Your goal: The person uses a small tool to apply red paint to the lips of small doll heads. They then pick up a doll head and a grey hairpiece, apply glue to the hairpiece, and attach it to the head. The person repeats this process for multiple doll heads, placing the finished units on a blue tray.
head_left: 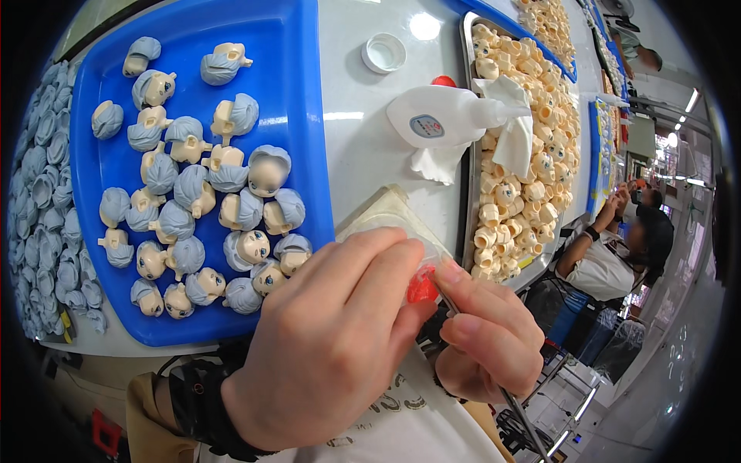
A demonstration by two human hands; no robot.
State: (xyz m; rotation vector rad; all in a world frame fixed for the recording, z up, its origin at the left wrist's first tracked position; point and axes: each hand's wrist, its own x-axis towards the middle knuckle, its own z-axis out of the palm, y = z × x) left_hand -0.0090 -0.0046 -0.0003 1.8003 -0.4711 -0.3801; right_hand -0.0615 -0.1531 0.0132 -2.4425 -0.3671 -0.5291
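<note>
My left hand [340, 332] is curled closed at the near edge of the table, a black band on its wrist. At its fingertips is a small glossy red piece [421, 284], partly hidden by the fingers; its kind is unclear. Beside it my right hand [494, 339] pinches a thin metal rod-like tool [519, 413], its tip close to the red piece. Some clear film-like material [429, 245] shows between the hands, over a pale flat pad [390, 210] on the table.
A blue tray [312, 100] at left holds doll heads with blue-grey hair; loose hair pieces [46, 208] lie beyond it. A white squeeze bottle [455, 116], tissue [440, 163] and round white cap [384, 54] are ahead. At right, a metal tray [468, 69] holds cream head parts. A co-worker [606, 262] sits further right.
</note>
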